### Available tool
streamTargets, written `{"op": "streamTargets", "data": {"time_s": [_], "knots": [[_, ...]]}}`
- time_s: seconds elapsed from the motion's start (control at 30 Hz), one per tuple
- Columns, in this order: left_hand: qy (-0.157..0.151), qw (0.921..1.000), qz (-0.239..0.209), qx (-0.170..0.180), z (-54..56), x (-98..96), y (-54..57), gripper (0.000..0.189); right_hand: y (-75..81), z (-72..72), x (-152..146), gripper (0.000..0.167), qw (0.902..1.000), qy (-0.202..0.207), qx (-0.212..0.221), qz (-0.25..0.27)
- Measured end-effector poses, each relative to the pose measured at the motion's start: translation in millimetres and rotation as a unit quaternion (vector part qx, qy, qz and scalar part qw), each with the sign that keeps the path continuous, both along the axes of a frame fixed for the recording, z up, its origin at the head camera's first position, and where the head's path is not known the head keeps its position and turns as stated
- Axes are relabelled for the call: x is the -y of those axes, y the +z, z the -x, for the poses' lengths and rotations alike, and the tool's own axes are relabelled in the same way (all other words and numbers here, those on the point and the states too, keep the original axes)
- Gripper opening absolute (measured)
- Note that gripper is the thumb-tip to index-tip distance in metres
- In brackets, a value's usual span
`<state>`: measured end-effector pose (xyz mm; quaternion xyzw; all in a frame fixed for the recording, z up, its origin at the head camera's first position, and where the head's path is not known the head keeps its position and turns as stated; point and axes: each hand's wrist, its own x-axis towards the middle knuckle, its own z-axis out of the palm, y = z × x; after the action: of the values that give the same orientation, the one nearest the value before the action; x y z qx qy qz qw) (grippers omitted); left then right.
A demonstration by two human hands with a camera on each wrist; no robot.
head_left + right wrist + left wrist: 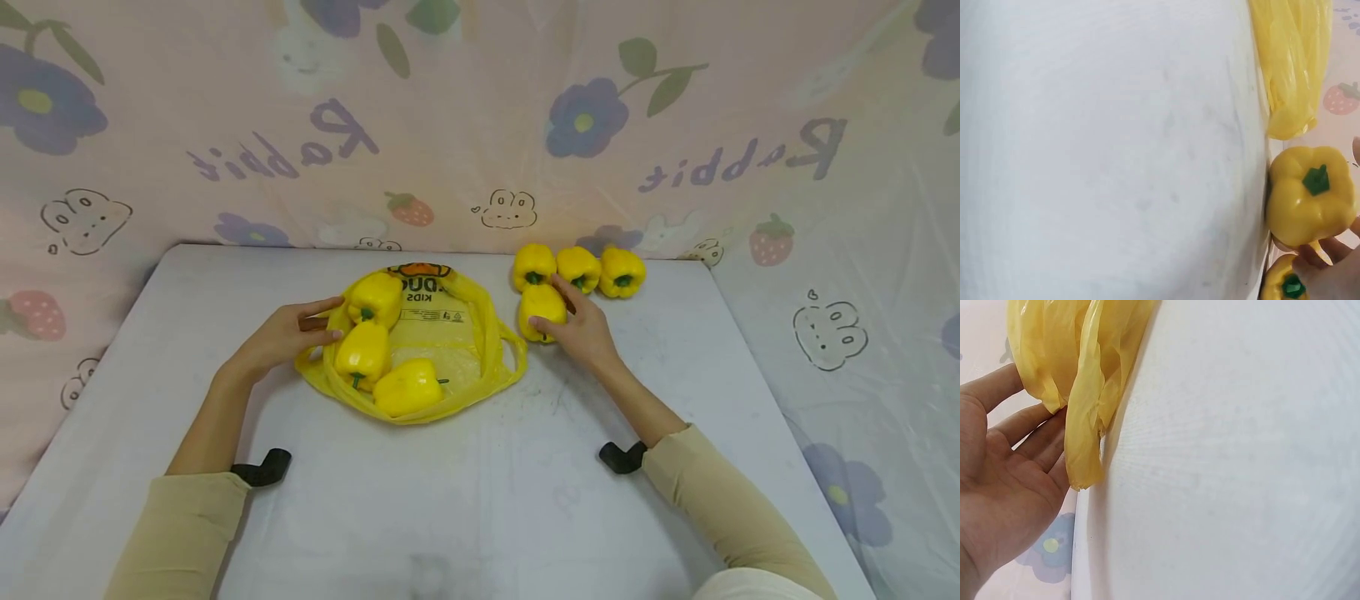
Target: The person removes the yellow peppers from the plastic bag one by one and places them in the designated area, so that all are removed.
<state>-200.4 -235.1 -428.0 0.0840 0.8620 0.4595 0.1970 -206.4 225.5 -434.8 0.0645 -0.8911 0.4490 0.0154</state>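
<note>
A yellow plastic bag lies with its mouth spread wide, and three yellow bell peppers, one of them this bell pepper, sit inside along its left and front. At the bag's left rim, my left hand touches the plastic with extended fingers; the left wrist view shows them against the hanging bag handle. To the right of the bag, my right hand grips a yellow bell pepper between thumb and fingers. That pepper appears on the table in the right wrist view, green stem visible.
Behind the right hand, three more yellow bell peppers stand in a row, including this rightmost pepper. They are near the back edge of the white table. A printed curtain hangs behind and at the sides.
</note>
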Motion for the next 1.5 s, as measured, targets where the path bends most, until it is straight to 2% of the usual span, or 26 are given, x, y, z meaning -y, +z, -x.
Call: {"op": "streamTargets", "data": {"time_s": [0.13,0.37,0.5,0.73,0.97,1.3,1.5], "knots": [[0.003,1.0,0.001,-0.001,-0.3,-0.7,0.4,0.071,1.6,0.9,-0.4,0.082,0.9993,0.011,-0.029,0.02],[0.0,1.0,-0.001,0.001,-0.3,-1.0,0.7,0.071,8.0,2.5,3.6,0.075,0.9934,0.022,-0.106,0.036],[0.001,1.0,-0.005,0.005,0.1,-0.6,1.0,0.071,12.7,2.6,8.0,0.072,0.9889,0.042,-0.125,0.07],[0.002,1.0,0.002,0.006,0.5,-0.4,1.3,0.071,22.1,-1.7,18.9,0.071,0.9831,0.094,-0.121,0.1],[0.004,0.9999,0.0,0.01,-1.5,-1.9,3.0,0.072,50.7,-22.5,35.8,0.07,0.9784,0.135,-0.11,0.111],[0.004,0.9999,0.005,0.011,0.2,-3.7,4.1,0.073,49.3,-30.8,55.9,0.071,0.9549,0.238,-0.106,0.142],[0.002,0.9999,0.009,0.009,0.8,-3.7,3.5,0.072,50.6,-34.8,69.2,0.072,0.9471,0.277,-0.071,0.145]]}}
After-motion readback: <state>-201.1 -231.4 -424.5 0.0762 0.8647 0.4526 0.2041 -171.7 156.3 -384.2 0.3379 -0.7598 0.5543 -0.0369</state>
